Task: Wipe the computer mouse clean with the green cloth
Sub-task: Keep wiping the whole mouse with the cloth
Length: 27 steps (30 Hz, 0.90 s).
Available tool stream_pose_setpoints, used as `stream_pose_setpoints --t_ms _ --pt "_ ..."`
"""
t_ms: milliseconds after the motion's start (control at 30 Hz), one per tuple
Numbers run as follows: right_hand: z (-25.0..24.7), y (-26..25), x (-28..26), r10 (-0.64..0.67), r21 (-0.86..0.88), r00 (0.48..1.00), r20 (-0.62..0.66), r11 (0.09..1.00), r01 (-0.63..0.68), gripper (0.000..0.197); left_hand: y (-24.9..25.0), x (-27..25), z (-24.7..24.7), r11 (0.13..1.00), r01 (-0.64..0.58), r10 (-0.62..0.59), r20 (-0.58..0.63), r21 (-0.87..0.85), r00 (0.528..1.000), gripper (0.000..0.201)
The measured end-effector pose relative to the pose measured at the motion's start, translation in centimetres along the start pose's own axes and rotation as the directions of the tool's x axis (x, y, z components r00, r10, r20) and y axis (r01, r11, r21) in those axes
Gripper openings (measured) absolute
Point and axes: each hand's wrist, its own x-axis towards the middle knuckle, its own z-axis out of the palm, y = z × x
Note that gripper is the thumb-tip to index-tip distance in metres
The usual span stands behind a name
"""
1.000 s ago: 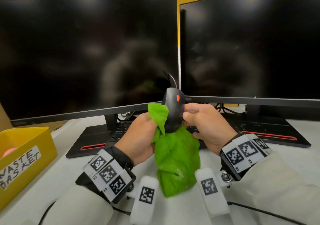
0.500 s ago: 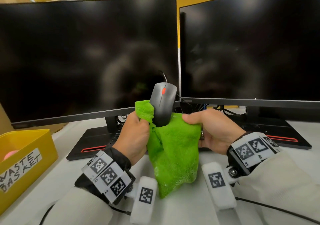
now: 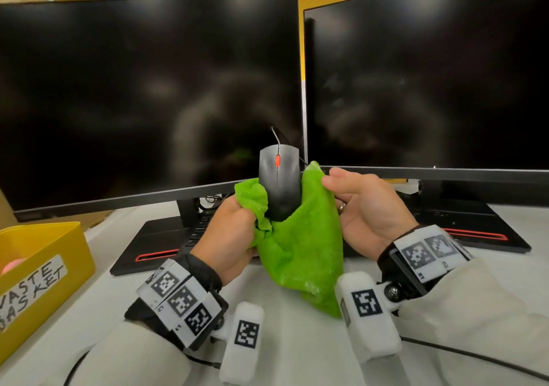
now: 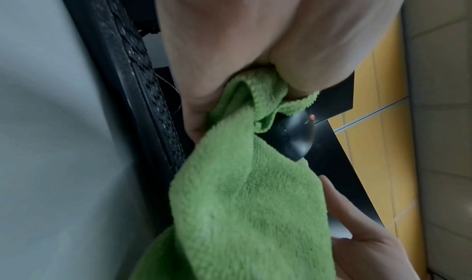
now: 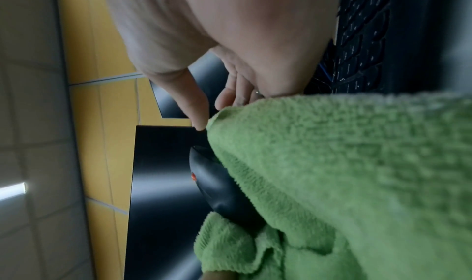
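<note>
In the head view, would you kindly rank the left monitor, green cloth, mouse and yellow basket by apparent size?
1. Left monitor
2. Cloth and basket: unsure, since the frame crops the basket
3. Mouse

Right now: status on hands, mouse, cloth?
Left hand grips cloth bunched on mouse's side. Right hand holds cloth behind mouse. Mouse upright, top bare. Nothing in the way.

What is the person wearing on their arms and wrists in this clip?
Both arms are in pale cream sleeves. Each wrist carries a black band faced with white tiles printed with black square codes: left, right. A white padded block with one such code hangs under each wrist. Thin black cables trail from both rigs. The right hand wears a ring.
</note>
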Motion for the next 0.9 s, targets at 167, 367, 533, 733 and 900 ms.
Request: stream_pose_setpoints --t_ms 167,367,533,733,900 --pt "0.0 -0.3 0.0 0.032 0.084 1.0 -0.001 0.996 -0.031 0.02 0.1 -0.3 0.1 0.999 -0.038 0.036 0.04 0.031 0.999 0.029" --pt "-0.3 -0.6 0.5 0.005 0.137 0.999 -0.034 0.991 0.0 0.015 0.1 -0.3 0.1 0.992 -0.114 0.108 0.093 0.061 0.99 0.035" --pt "-0.7 -0.7 0.2 0.031 0.163 0.989 0.147 0.985 -0.055 0.026 0.4 -0.5 0.0 0.985 -0.105 0.085 0.144 0.139 0.986 0.034" --pt "-0.4 0.7 0.2 -0.098 -0.09 0.971 0.217 0.989 0.12 0.03 -0.1 -0.4 0.3 0.998 -0.029 0.021 0.139 0.06 0.99 0.025" --pt "-0.1 1.9 0.3 -0.207 -0.179 0.961 0.184 0.954 0.24 0.047 -0.1 -0.6 0.7 0.985 -0.094 0.068 0.176 0.145 0.982 0.011"
